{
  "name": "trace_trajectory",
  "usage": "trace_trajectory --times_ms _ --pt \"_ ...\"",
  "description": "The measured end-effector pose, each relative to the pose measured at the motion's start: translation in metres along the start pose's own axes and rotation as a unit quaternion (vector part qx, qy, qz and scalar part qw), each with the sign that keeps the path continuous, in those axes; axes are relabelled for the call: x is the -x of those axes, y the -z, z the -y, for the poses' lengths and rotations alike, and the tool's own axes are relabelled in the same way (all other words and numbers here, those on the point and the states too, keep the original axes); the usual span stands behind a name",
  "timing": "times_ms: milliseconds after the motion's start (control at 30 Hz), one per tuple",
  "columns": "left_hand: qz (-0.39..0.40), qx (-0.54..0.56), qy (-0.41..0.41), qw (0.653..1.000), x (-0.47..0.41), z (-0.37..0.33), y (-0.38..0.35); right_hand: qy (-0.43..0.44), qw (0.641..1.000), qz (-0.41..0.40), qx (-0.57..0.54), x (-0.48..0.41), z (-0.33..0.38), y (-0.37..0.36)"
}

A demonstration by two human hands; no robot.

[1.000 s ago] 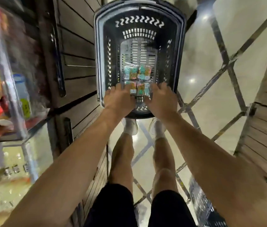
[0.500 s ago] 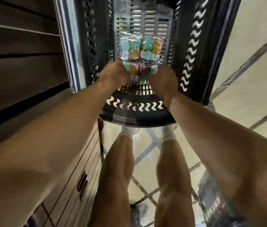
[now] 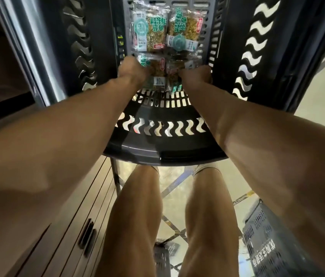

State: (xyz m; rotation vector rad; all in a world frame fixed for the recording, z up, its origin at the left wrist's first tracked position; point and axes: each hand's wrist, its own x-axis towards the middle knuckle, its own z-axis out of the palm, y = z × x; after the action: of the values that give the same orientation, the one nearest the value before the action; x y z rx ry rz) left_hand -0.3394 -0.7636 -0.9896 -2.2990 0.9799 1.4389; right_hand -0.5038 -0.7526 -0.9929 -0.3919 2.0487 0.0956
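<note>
A clear multipack of green-labelled snack bars (image 3: 166,31) lies on the bottom of a black plastic shopping basket (image 3: 157,152). Both my arms reach down into the basket. My left hand (image 3: 133,68) grips the near left corner of the pack. My right hand (image 3: 196,73) grips its near right corner. The fingers of both hands are curled over the wrapper, and their tips are hidden behind the hands.
A dark wooden cabinet (image 3: 47,226) with slatted panels stands close on the left. Another black basket (image 3: 273,246) sits on the tiled floor (image 3: 317,86) at the lower right. My bare legs stand just behind the near basket rim.
Both hands have gone deeper into the basket with the snack pack, and the pack now lies on the basket's bottom. The camera has dropped closer to the basket.
</note>
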Motion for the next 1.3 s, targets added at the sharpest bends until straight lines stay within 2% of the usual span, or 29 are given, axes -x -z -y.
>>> trace_trajectory --times_ms 100,200,300,433,600,867,1033,1200,1300 --pt "-0.014 0.012 -0.006 1.0 0.001 0.001 -0.001 -0.005 1.0 0.007 -0.023 0.004 0.007 -0.003" --pt "-0.02 0.013 0.013 1.0 0.005 0.001 0.002 0.002 1.0 0.008 0.013 -0.003 0.003 0.0" --pt "-0.019 -0.001 0.015 1.0 0.006 0.002 0.0 0.008 1.0 0.006 0.002 -0.003 0.001 -0.001" --pt "-0.008 -0.002 0.002 1.0 0.005 0.006 -0.004 0.014 1.0 -0.02 -0.013 0.004 0.001 -0.01" --pt "0.02 0.049 -0.007 0.999 0.004 0.009 -0.004 0.024 0.999 0.014 -0.017 0.007 -0.001 -0.011" --pt "0.043 0.068 -0.027 0.996 0.021 0.001 0.01 0.044 0.999 -0.023 -0.002 0.013 0.001 0.004" --pt "0.018 0.035 -0.019 0.999 0.059 -0.007 0.028 0.058 0.998 0.01 0.006 0.036 -0.004 0.032" --pt "0.011 0.056 0.0 0.998 0.116 -0.019 0.061 0.09 0.995 0.034 -0.022 0.093 -0.004 0.081" --pt "0.008 0.125 0.007 0.992 0.167 -0.032 0.087 0.167 0.98 0.085 -0.059 0.139 0.007 0.123"
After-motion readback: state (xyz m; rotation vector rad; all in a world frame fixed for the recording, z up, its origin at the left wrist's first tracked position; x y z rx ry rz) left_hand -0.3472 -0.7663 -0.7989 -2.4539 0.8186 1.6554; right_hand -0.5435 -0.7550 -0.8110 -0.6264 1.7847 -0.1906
